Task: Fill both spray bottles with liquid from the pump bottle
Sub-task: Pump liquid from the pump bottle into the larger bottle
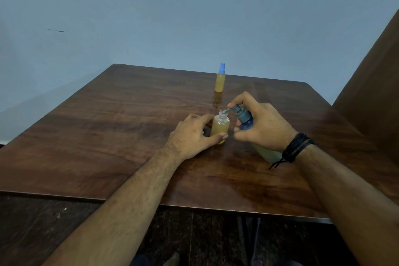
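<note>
near the table's [108, 136] middle we see the left hand [190, 136] curled round the open spray bottle [220, 128], the right hand [262, 127] gripping the tilted pump bottle [245, 117], spout over its mouth, and the capped spray bottle [220, 81] farther back.

- Table [108, 125]: dark reddish-brown wood with a streaked grain running across it; glossy, with paler amber patches of reflected light near the middle
- Far spray bottle [220, 82]: translucent body showing orange-yellow liquid; bright blue cap on top
- Near open spray bottle [220, 127]: clear neck; cloudy amber-yellow liquid below
- Pump bottle [248, 124]: grey-blue pump head and spout; deeper blue collar; pale greenish translucent body
- Wristbands [295, 147] on the right wrist: black cords; a loose black end hanging down
- Wall [151, 17]: flat pale grey-blue; one small dark smudge at the left
- Panel [375, 93] at the right: plain dark brown
- Floor [43, 233] below the table edge: dark brown, faintly speckled
</note>
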